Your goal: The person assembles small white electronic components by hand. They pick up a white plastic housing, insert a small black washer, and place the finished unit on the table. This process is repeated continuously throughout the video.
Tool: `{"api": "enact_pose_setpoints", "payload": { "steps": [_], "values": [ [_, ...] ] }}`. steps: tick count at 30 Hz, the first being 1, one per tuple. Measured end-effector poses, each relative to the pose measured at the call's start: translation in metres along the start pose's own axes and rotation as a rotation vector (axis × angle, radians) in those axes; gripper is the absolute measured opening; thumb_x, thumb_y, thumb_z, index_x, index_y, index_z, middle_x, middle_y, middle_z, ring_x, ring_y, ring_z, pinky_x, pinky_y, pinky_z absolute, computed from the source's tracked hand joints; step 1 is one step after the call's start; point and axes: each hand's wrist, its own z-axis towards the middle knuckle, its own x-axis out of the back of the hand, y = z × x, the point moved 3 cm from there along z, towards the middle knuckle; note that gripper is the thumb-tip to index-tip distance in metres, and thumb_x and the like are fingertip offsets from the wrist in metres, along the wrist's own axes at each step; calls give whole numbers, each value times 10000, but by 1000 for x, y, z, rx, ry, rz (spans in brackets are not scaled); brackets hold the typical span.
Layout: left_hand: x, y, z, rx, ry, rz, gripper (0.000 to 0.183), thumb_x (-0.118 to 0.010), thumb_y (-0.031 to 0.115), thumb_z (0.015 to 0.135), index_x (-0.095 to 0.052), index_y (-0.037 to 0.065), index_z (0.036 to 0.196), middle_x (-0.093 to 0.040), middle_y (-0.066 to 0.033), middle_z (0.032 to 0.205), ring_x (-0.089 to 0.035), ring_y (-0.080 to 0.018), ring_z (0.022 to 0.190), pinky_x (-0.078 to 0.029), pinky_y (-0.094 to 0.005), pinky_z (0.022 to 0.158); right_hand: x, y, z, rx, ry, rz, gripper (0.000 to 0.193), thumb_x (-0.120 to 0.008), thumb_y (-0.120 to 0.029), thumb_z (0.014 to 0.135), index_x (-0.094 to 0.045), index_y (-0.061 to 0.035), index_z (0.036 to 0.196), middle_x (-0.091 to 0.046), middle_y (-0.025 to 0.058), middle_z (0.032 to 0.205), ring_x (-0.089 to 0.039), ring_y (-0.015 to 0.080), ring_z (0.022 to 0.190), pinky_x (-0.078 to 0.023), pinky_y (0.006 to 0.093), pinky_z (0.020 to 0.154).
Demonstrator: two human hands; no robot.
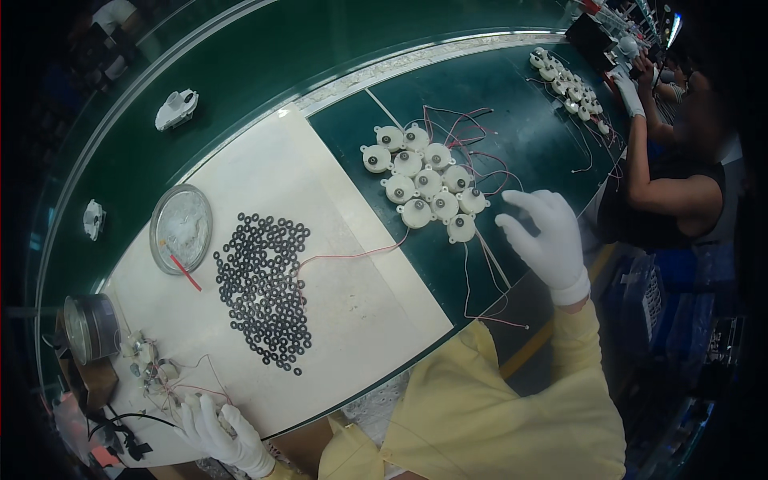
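Observation:
My right hand (548,240), in a white glove, hovers over the right side of the table with thumb and fingers apart. Just left of it stands a cluster of round white motors (426,183) with dark shaft ends and thin red and white wires. At the lower left my gloved left hand (220,436) has its fingers curled. What they close on is mostly hidden by the glove. More white motors with wires (148,360) lie beside that hand. Many small black rings (264,288) are spread over the white board (364,320) between my hands.
A round clear dish (182,228) with a red stick (186,273) sits on the board. A round tin (90,328) stands at the far left. White parts (176,110) lie on the green belt behind. At the right, a co-worker (672,176) sits by more motors (566,88).

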Motion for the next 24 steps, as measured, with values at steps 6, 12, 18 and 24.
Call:
{"api": "enact_pose_setpoints", "payload": {
  "steps": [6,12,18,24],
  "values": [
    [3,6,-2,-21,0,-52,338,-623,76,994,-680,-23,1312,-681,-205,1339,-573,-413,1316,-347,-601,1177,-8,-3,4,77,16,-67,95,-827,-190,820,-781,-129,877,-620,6,710,-599,233,705,-454,393,668],
    [1,3,-2,-25,41,-82,362,-591,114,1024,-661,-31,1347,-675,-189,1363,-571,-406,1324,-337,-602,1197,5,-2,-2,40,41,-29,77,-815,-164,825,-780,-114,872,-654,8,739,-596,229,691,-459,388,663],
    [1,5,3,-31,99,-96,374,-554,153,1057,-653,-23,1372,-685,-191,1359,-576,-410,1312,-343,-593,1194,49,23,-19,-223,87,105,110,-787,-100,895,-785,-39,986,-688,59,792,-653,145,731,-496,301,694],
    [13,16,9,0,144,-187,228,-598,174,1024,-702,11,1144,-728,-196,1195,-622,-408,1234,-381,-591,1135,111,137,-96,-802,-382,-877,515,-673,-456,985,-672,-119,1375,-675,143,1364,-632,414,1223,-524,484,991]
  ]
}}
